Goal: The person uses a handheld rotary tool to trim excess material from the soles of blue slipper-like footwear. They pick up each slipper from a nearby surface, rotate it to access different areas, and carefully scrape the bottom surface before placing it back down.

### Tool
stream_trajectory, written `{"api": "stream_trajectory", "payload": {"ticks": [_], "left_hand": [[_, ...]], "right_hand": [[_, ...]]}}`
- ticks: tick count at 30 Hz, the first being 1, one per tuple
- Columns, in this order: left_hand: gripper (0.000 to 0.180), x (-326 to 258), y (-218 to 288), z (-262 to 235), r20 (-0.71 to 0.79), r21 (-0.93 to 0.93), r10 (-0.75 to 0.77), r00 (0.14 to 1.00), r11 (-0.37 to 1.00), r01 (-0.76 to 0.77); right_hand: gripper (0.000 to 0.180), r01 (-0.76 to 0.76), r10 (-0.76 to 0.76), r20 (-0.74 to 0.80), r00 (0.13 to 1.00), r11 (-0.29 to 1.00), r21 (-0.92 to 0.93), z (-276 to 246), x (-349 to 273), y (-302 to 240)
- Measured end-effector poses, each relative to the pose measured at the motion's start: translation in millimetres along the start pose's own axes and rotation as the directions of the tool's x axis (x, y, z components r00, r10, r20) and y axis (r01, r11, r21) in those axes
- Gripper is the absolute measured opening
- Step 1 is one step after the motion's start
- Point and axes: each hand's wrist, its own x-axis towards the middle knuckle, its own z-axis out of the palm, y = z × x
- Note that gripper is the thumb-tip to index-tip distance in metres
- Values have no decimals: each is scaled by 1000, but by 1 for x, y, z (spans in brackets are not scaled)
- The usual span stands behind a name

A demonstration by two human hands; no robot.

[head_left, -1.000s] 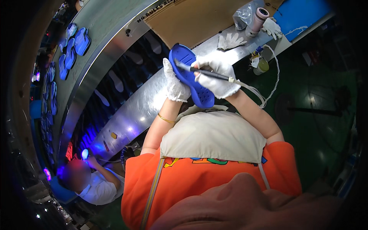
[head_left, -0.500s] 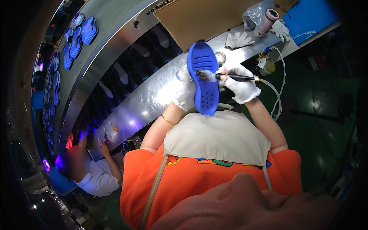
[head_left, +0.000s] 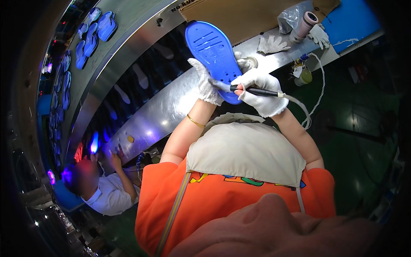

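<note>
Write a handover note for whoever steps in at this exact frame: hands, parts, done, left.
Left hand: gloved, gripping the blue shoe sole at its lower edge, sole raised with its tread facing the camera.
Right hand: gloved, holding the corded brush tool, tip touching the sole's lower end.
Spare white gloves and a tape roll lie on the metal bench.
Done: cannot tell how much of the sole is treated.
Left: probably the rest of the sole surface.

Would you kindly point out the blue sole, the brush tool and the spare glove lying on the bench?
Blue sole (head_left: 212,47), head view, on its ridged upper face.
Brush tool (head_left: 257,91), head view, on its dark handle.
Spare glove (head_left: 271,44), head view, on its palm.
</note>
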Motion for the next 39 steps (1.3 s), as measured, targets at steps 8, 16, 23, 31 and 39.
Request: {"api": "stream_trajectory", "payload": {"ticks": [8, 16, 23, 31, 39], "left_hand": [[118, 7, 17, 12, 107, -56, 137, 985, 990, -132], [118, 7, 35, 8, 276, 11, 79, 958, 996, -86], [118, 6, 50, 10, 131, 459, -114, 985, 887, 42], [104, 9, 64, 12, 46, 658, -197, 979, 743, 119], [90, 13, 70, 25, -277, 743, -233, 932, 563, 362]], "right_hand": [[9, -35, 36, -43, 998, 999, 13, 6, -4, 5], [16, -325, 356, -44, 933, 890, 319, 2, -8, 18], [9, -528, 465, 252, 849, 748, 401, -21, 6, 16], [15, -369, 368, 327, 870, 927, -60, -8, 11, 11], [14, -189, 212, 198, 957, 973, -130, -10, 22, 5]]}}
